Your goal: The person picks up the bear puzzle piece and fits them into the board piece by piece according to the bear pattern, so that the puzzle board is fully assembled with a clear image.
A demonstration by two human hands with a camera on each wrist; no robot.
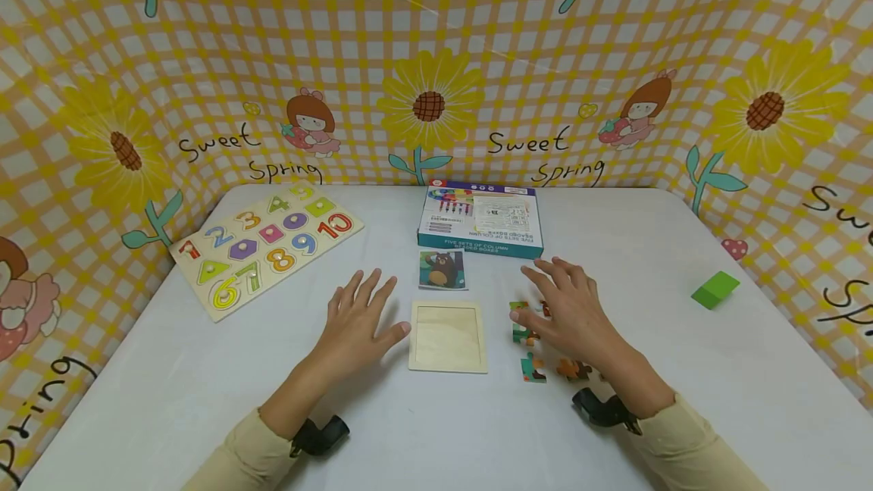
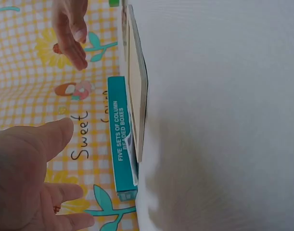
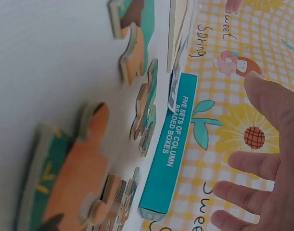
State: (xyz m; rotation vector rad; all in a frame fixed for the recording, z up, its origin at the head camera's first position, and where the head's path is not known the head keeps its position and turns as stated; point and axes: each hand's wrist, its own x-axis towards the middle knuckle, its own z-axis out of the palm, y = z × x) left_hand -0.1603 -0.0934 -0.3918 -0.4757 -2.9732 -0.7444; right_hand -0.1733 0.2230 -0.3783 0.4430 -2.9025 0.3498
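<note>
My left hand [image 1: 358, 324] hovers with spread fingers just left of a square wooden puzzle tray [image 1: 413, 336], its thumb near the tray's edge. On the other side, my right hand [image 1: 571, 317] is held over several jigsaw pieces [image 1: 533, 368], fingers extended and nothing in its grasp; it hides part of them. The right wrist view shows the pieces lying flat, one large orange-and-green piece [image 3: 74, 183] close to the camera. Behind the tray lies a picture card with a bear [image 1: 442, 270]. The tray's recess holds no pieces.
A teal box of column beaded boxes [image 1: 477, 247] lies behind the card. At the back left is a wooden number-and-shape board [image 1: 286, 279]. A green block [image 1: 715, 290] sits far right. Patterned cloth [image 1: 436, 29] walls the white table on its back and sides.
</note>
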